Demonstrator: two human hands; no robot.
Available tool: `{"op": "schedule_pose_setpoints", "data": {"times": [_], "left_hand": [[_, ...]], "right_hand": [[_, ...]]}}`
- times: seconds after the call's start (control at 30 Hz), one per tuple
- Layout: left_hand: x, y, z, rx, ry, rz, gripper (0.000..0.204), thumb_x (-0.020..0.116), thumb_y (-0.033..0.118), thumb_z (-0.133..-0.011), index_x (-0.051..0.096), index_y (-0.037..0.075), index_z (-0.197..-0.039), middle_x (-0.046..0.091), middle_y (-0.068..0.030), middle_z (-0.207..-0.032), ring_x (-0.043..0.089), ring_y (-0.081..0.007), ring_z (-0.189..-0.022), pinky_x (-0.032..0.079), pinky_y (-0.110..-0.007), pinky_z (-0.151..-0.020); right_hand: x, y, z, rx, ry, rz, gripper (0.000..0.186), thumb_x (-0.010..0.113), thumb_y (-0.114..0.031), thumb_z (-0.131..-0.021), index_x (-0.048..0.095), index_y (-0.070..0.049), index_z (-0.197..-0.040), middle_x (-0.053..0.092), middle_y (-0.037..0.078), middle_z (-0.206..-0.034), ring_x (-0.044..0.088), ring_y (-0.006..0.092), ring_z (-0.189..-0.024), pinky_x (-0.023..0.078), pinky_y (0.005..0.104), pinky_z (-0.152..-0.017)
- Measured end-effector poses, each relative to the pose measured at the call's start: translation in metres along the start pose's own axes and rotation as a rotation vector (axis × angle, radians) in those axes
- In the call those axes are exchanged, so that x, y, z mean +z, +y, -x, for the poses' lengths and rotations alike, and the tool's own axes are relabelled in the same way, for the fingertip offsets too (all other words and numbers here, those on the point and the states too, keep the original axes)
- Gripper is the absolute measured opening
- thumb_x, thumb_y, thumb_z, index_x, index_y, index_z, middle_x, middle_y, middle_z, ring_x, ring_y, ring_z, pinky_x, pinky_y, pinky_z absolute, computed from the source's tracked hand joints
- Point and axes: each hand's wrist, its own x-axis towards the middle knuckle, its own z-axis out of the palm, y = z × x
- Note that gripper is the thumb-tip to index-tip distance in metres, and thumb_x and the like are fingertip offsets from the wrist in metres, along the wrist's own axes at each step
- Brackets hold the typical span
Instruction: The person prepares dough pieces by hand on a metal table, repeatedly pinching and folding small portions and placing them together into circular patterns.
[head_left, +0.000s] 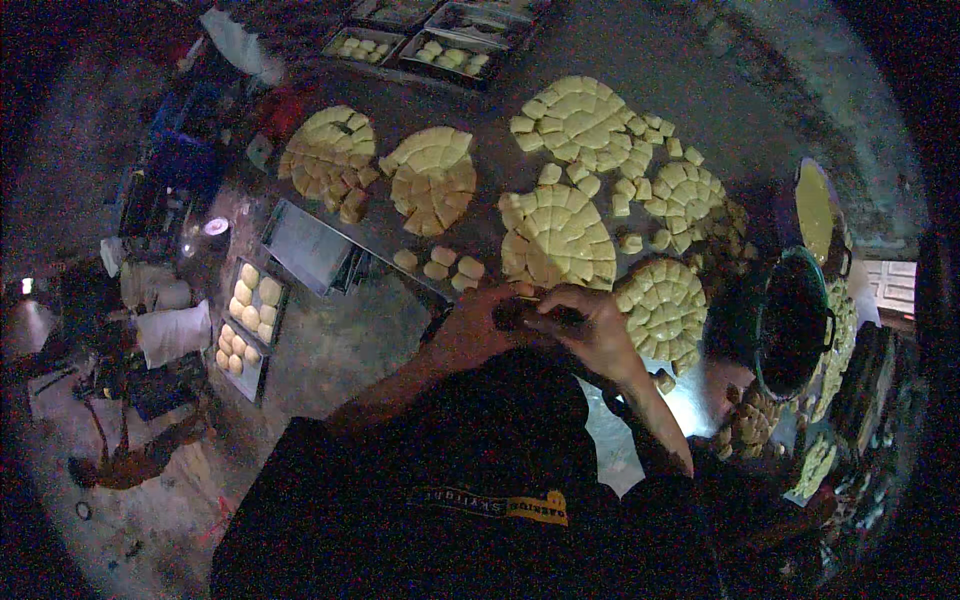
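My left hand and my right hand meet close in front of my body, at the near edge of the dark work table. Both have curled fingers, drawn together around a small dark patch; what they hold, if anything, is too dim to make out. Just beyond them lies a round slab of pale dough, scored into many pieces. Another cut dough round sits beside my right hand. A few loose dough pieces rest on the table beyond my left hand.
More cut dough rounds spread across the table. Trays of dough balls stand at the far side, others at left near stacked metal trays. A dark tub stands at right. Another person's arm shows at lower left.
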Motion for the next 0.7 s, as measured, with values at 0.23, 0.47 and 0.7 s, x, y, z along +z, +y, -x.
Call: {"op": "schedule_pose_setpoints", "data": {"times": [0.23, 0.47, 0.7], "left_hand": [[-0.027, -0.105, 0.017, 0.138, 0.136, 0.063, 0.033, 0.066, 0.002, -0.094, 0.066, 0.005, -0.127, 0.071, -0.0141, -0.118, 0.068, -0.0248, -0.112, 0.055, -0.038, -0.098], [-0.072, -0.201, 0.046, 0.278, 0.516, -0.758, 0.051, 0.051, 0.001, -0.099, 0.050, 0.011, -0.150, 0.055, -0.0219, -0.142, 0.064, -0.0388, -0.116, 0.055, -0.043, -0.098], [-0.155, -0.172, 0.038, -0.044, 0.519, -0.800, 0.061, 0.067, 0.011, -0.094, 0.047, 0.012, -0.151, 0.054, -0.0181, -0.145, 0.064, -0.0365, -0.113, 0.055, -0.046, -0.092]], "right_hand": [[0.064, -0.034, -0.025, -0.235, 0.126, 0.251, 0.046, 0.078, -0.012, -0.089, 0.064, -0.005, -0.132, 0.064, 0.016, -0.130, 0.059, 0.0367, -0.122, 0.051, 0.0429, -0.099], [0.132, -0.002, -0.087, -0.213, -0.142, 0.502, 0.044, 0.068, -0.011, -0.092, 0.063, -0.007, -0.135, 0.065, 0.016, -0.135, 0.063, 0.0351, -0.123, 0.052, 0.0422, -0.100], [0.157, 0.033, -0.169, -0.011, 0.082, 0.265, 0.048, 0.072, -0.014, -0.088, 0.062, -0.009, -0.135, 0.070, 0.018, -0.124, 0.067, 0.0384, -0.114, 0.052, 0.0442, -0.099]]}}
